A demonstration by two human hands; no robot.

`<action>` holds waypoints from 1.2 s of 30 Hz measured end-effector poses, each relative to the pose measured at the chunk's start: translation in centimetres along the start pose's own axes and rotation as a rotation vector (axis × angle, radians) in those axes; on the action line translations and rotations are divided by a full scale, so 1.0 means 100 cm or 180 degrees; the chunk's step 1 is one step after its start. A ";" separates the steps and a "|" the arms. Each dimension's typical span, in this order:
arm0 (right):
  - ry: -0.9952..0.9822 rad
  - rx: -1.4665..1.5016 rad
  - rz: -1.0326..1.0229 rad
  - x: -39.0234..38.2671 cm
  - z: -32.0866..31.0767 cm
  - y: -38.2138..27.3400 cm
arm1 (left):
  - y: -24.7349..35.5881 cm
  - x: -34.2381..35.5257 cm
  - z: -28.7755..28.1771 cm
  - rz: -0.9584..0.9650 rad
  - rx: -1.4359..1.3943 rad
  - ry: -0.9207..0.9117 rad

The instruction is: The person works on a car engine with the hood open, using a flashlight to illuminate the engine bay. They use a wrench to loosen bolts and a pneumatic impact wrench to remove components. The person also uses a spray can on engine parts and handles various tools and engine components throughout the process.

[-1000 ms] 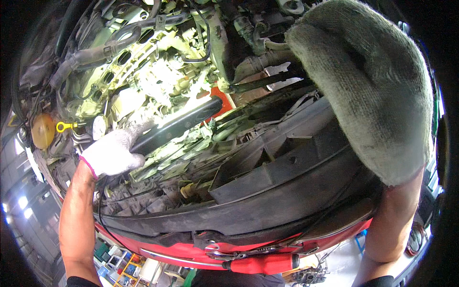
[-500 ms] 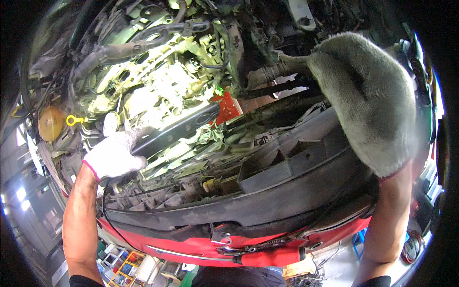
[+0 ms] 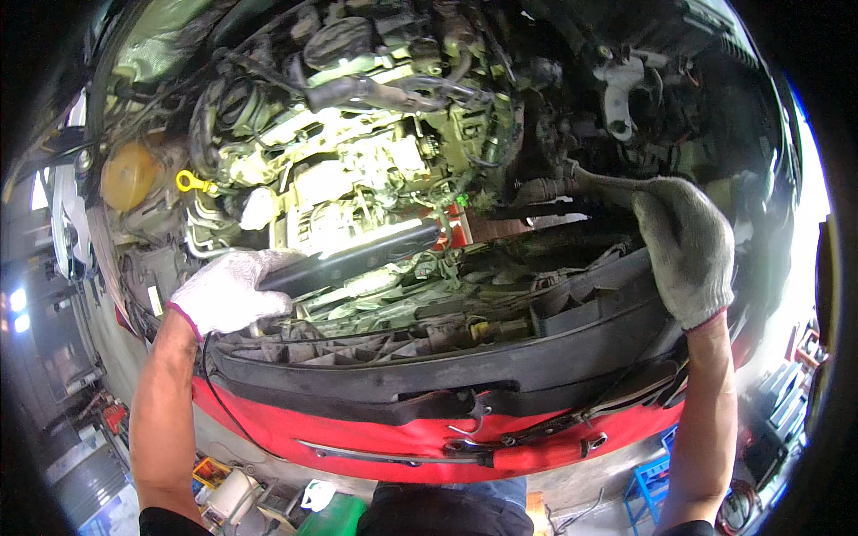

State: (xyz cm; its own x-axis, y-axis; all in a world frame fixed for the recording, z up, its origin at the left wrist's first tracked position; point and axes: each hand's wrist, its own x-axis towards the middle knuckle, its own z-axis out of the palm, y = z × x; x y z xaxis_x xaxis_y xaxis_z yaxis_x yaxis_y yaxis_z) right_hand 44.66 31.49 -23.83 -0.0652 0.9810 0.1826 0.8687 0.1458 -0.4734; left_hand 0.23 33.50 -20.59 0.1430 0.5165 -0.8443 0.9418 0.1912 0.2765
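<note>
My left hand (image 3: 234, 290), in a white knit glove, is wrapped round the near-left end of a long black bar-shaped work light (image 3: 357, 262). Its upper edge glows and floods the engine (image 3: 357, 174) with light. On the right, my gloved right hand (image 3: 686, 246) is closed round a slim metal wrench (image 3: 608, 180). The wrench's far end reaches a fitting beside a ribbed dark hose (image 3: 542, 189); the exact contact is too small to make out. The fingers hide the rest of the handle.
A black front panel (image 3: 375, 380) and red bumper (image 3: 357, 436) cross in front of me. On the bumper lies a red-handled tool (image 3: 536, 451). At left are a yellow dipstick loop (image 3: 189, 181) and an amber tank (image 3: 130, 177). A black cable (image 3: 214, 393) hangs near my left hand.
My view has drawn back, so more of the engine bay shows. Both hands keep their grips. The wrench now shows more of its length beside my right hand.
</note>
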 end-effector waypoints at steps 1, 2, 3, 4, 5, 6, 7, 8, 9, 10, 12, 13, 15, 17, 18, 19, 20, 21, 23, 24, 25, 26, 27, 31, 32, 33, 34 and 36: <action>0.0000 -0.0025 -0.0009 0.000 0.000 -0.001 | -0.008 -0.005 0.000 0.0024 -0.0064 0.0031; 0.0002 -0.0018 0.0024 0.000 0.002 -0.001 | -0.007 -0.015 -0.001 -0.0173 -0.0095 0.0131; -0.0017 -0.0052 0.0029 0.000 0.002 0.000 | -0.007 -0.024 -0.002 -0.0140 0.0053 0.0223; -0.0046 -0.0111 0.0028 0.000 0.001 0.001 | -0.010 -0.030 -0.002 -0.0093 0.0183 0.0308; -0.0073 -0.0171 0.0028 0.000 0.000 -0.002 | -0.014 -0.036 -0.002 -0.0047 0.0313 0.0396; -0.0195 -0.0107 0.0164 0.001 -0.003 -0.007 | -0.019 -0.044 0.001 -0.0211 0.0340 0.0558; -0.0289 -0.0118 0.0200 0.003 -0.004 -0.011 | -0.027 -0.050 0.003 -0.0106 0.0315 0.0559; -0.0381 -0.0133 0.0239 0.005 -0.005 -0.013 | -0.031 -0.058 0.002 -0.0131 0.0064 0.0553; -0.0464 -0.0116 0.0280 0.007 -0.004 -0.013 | -0.034 -0.069 0.002 -0.0179 -0.0166 0.0555; -0.0573 -0.0411 0.0182 0.012 -0.004 -0.017 | -0.052 -0.073 0.008 -0.0030 0.0050 0.0754; -0.0595 -0.0407 0.0049 0.022 -0.005 -0.048 | -0.065 -0.084 0.006 -0.0083 0.0081 0.0782; -0.0623 -0.0392 -0.0021 0.027 -0.002 -0.066 | -0.074 -0.087 0.007 -0.0038 0.0222 0.0841; -0.0961 -0.0061 -0.0374 0.046 0.023 -0.094 | -0.083 -0.101 0.008 -0.0146 0.0015 0.0914; -0.1689 0.0245 -0.0472 0.060 0.061 -0.115 | -0.096 -0.095 0.011 -0.0035 -0.0336 0.0958; -0.2081 0.0390 -0.0360 0.066 0.091 -0.122 | -0.102 -0.099 0.014 0.0034 -0.0356 0.1061; -0.2510 0.0543 0.0296 0.069 0.116 -0.134 | -0.108 -0.098 0.017 0.0156 -0.0388 0.1147; -0.2631 0.0889 0.0423 0.066 0.155 -0.122 | -0.103 -0.095 0.013 0.0108 -0.0325 0.1093; -0.2943 0.0867 0.0878 0.070 0.193 -0.131 | -0.113 -0.095 0.022 0.0248 -0.0360 0.1358; -0.3184 0.0783 0.1140 0.069 0.262 -0.131 | -0.114 -0.095 0.024 0.0205 -0.0315 0.1443; -0.3218 0.1014 0.1249 0.064 0.306 -0.112 | -0.114 -0.093 0.023 0.0235 -0.0424 0.1475; -0.3172 0.0772 0.1616 0.065 0.343 -0.106 | -0.114 -0.092 0.023 0.0242 -0.0426 0.1505; -0.2994 0.0427 0.1430 0.065 0.376 -0.091 | -0.114 -0.089 0.021 0.0257 -0.0492 0.1442; -0.2964 0.0336 0.1510 0.066 0.393 -0.101 | -0.117 -0.090 0.020 0.0162 -0.0576 0.1384; -0.2797 0.0211 0.2198 0.069 0.433 -0.115 | -0.124 -0.085 0.016 0.0061 -0.0638 0.1231; -0.2544 0.0194 0.2280 0.068 0.442 -0.115 | -0.124 -0.083 0.013 0.0043 -0.0793 0.1222; -0.2314 0.0184 0.2356 0.066 0.449 -0.122 | -0.125 -0.080 0.012 0.0001 -0.0948 0.1201; -0.2536 0.0199 0.2122 0.074 0.440 -0.150 | -0.130 -0.080 0.013 -0.0098 -0.1122 0.1185; -0.2373 0.0007 0.2303 0.068 0.436 -0.165 | -0.137 -0.078 0.016 -0.0156 -0.1498 0.1224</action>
State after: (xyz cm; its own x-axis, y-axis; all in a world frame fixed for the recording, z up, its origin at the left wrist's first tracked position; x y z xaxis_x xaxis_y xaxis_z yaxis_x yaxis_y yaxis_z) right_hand 8.48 41.30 -52.41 0.1836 0.6641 -0.7248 0.8203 -0.5098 -0.2593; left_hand -13.33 25.53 -18.47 -0.0997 0.7454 -0.6591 0.6964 0.5254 0.4888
